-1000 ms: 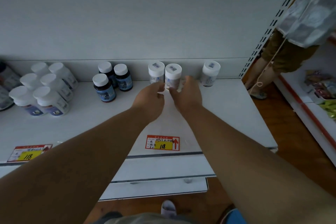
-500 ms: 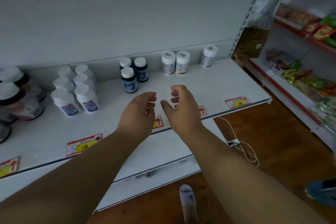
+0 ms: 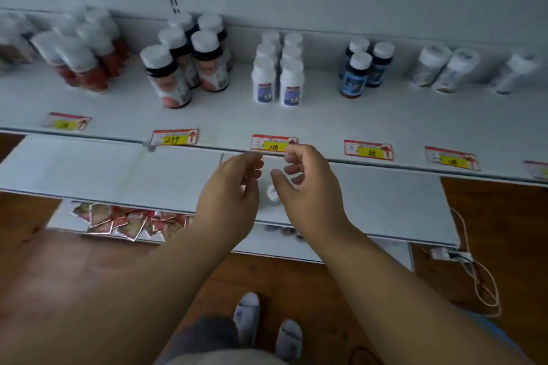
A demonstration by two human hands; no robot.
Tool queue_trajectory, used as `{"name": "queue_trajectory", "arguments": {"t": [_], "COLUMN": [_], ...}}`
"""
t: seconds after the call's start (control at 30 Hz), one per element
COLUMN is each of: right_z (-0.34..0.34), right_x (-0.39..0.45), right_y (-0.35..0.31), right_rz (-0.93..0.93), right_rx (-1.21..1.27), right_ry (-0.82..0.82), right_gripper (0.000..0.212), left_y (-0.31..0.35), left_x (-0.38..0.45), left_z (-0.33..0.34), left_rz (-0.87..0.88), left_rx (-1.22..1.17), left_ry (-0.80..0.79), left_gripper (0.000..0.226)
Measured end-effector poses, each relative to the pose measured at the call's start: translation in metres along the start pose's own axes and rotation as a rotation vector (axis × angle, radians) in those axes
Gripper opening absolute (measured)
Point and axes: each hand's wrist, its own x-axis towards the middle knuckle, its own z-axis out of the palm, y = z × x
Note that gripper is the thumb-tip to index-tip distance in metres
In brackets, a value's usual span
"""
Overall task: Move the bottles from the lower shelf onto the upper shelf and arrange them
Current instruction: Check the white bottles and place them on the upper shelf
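Between the two thumbs, just below the fingertips, a white bottle cap (image 3: 272, 193) shows on the lower shelf (image 3: 385, 204); the bottle's body is hidden. Likely light, rigid plastic, smooth-sided; best gripped round the body under the cap. Left hand (image 3: 229, 201) and right hand (image 3: 308, 190) hover palms inward, fingers loosely curled, empty. Upper shelf (image 3: 326, 115) beyond the fingers carries grouped bottles.

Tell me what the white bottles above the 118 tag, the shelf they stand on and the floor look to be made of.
White bottles: probably plastic, opaque with a dull sheen, with printed paper-like labels. Upper shelf: likely painted sheet metal, smooth matt white with a thin, straight front edge. Floor: wood or a wood-look laminate, reddish brown with visible grain and knots; the picture cannot settle which.
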Motion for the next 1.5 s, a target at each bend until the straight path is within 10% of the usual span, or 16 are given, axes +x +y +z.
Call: {"name": "queue_trajectory", "arguments": {"t": [0.7,1.17,1.5], "right_z": [0.304,0.410,0.381], "right_x": [0.008,0.101,0.077], "right_y": [0.166,0.215,0.168], "right_rz": [0.110,-0.324,0.065], "right_rx": [-0.153,-0.919,-0.171], "right_ry": [-0.312,-0.338,-0.210], "right_gripper": [0.037,0.040,0.033], "left_y": [-0.328,-0.433,-0.409], "left_x": [0.007,0.057,0.045], "left_z": [0.096,0.132,0.083], "left_rz": [-0.389,-0.588,-0.656], "left_rx": [-0.112,-0.249,-0.500], "left_ry": [-0.020,-0.059,-0.120], "left_gripper": [0.043,0.049,0.068]}}
